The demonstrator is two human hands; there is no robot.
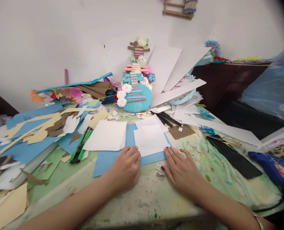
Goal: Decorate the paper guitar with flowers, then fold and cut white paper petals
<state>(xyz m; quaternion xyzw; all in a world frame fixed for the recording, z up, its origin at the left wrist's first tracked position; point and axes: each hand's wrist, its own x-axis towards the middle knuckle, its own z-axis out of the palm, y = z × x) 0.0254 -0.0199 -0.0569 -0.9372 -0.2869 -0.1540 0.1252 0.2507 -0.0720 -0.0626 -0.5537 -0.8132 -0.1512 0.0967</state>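
Observation:
Both my hands rest palm-down on the paint-stained table [156,198] at the near edge of a blue paper sheet [108,159]. My left hand [125,167] lies on the blue sheet, its fingers curled loosely, fingertips at the lower left corner of a white paper square [150,140]. My right hand [180,169] lies flat with fingers stretched out, fingertips touching the white square's lower right corner and the blue sheet's edge. Neither hand holds anything. A second stack of white paper [107,135] lies on the blue sheet to the left.
A green utility knife [81,147] lies left of the papers. Black pens [167,119], scissors [230,142] on a black strip and a blue glue gun [269,166] sit to the right. A turquoise paper guitar [137,95], white sheets and paper scraps crowd the back and left.

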